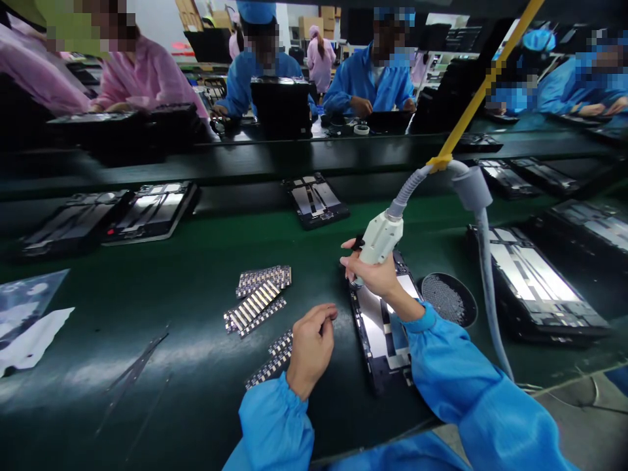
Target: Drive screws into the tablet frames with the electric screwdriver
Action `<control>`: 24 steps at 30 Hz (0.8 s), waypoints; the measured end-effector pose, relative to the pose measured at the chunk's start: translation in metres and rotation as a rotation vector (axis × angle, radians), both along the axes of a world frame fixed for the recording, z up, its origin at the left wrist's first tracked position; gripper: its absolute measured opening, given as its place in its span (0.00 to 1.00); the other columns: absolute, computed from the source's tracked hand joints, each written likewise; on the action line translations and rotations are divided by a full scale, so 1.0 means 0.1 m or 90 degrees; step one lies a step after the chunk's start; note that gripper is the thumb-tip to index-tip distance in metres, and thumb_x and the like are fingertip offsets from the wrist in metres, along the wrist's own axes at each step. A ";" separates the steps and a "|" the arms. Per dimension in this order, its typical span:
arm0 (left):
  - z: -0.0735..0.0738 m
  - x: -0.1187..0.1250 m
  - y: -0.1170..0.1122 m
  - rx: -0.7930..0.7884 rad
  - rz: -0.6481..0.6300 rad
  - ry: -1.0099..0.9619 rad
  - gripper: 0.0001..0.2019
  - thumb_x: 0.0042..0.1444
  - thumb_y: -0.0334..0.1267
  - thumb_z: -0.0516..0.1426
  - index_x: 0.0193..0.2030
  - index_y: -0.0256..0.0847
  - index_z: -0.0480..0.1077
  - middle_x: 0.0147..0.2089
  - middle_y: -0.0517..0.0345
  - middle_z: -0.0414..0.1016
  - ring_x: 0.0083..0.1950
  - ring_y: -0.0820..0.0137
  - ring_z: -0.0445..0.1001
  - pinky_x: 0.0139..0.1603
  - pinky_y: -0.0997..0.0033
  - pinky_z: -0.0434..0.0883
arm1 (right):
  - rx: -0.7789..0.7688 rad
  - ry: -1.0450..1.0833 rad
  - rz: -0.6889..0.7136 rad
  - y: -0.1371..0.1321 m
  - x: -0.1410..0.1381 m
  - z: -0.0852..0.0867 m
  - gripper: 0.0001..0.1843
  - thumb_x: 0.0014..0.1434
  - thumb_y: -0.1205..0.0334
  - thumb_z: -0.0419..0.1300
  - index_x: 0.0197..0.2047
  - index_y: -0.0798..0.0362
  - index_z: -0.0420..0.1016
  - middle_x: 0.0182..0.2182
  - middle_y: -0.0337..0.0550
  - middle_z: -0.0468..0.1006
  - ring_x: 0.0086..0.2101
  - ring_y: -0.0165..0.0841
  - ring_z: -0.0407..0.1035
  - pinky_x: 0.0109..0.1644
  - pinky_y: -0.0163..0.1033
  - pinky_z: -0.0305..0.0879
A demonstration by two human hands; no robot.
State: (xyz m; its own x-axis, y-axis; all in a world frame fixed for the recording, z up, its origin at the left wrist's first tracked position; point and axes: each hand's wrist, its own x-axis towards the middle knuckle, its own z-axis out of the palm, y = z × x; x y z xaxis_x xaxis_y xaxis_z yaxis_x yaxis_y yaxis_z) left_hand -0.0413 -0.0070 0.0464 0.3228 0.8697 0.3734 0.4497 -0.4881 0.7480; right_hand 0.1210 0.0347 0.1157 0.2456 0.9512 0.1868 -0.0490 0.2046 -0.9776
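My right hand (pixel 375 275) is wrapped round a pale electric screwdriver (pixel 381 239) with a grey corrugated hose at its top. Its lower end points down at the upper left edge of an opened tablet (pixel 370 320), which lies on the bench with metal plates and a dark ribbon cable showing. Left of the tablet, my left hand (pixel 313 343) hovers with fingers curled and pressed together; whatever they may hold is hidden. Beside it lie strips of small circuit boards (pixel 258 304), partly stacked. A round black dish of tiny grey pieces (pixel 446 299) sits right of the tablet.
More opened tablets lie at the right (pixel 540 281), the far middle (pixel 316 199) and the far left (pixel 147 209). A yellow strap (pixel 481 98) holds up the hose (pixel 485 261). Thin dark strips (pixel 135 366) and a plastic bag (pixel 29 301) lie left. Co-workers sit across the line.
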 end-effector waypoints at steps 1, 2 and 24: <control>0.00 0.00 0.00 -0.004 0.003 0.002 0.15 0.55 0.25 0.48 0.35 0.39 0.76 0.39 0.54 0.81 0.40 0.70 0.79 0.45 0.69 0.77 | -0.006 -0.001 0.001 0.00 -0.01 0.00 0.13 0.44 0.64 0.65 0.35 0.54 0.69 0.12 0.28 0.68 0.13 0.27 0.63 0.22 0.36 0.64; 0.01 0.00 -0.01 -0.006 0.008 0.004 0.15 0.55 0.25 0.48 0.36 0.38 0.76 0.39 0.54 0.81 0.40 0.70 0.79 0.45 0.69 0.77 | -0.010 -0.005 0.003 0.00 -0.02 0.01 0.12 0.44 0.64 0.65 0.34 0.54 0.69 0.12 0.28 0.68 0.13 0.27 0.63 0.22 0.36 0.64; 0.03 0.06 -0.61 0.276 -0.308 0.236 0.16 0.61 0.36 0.53 0.54 0.33 0.68 0.54 0.47 0.75 0.60 0.63 0.69 0.63 0.58 0.66 | 0.009 0.005 0.107 -0.62 0.53 0.31 0.18 0.49 0.59 0.68 0.44 0.50 0.71 0.18 0.32 0.71 0.18 0.30 0.67 0.25 0.38 0.67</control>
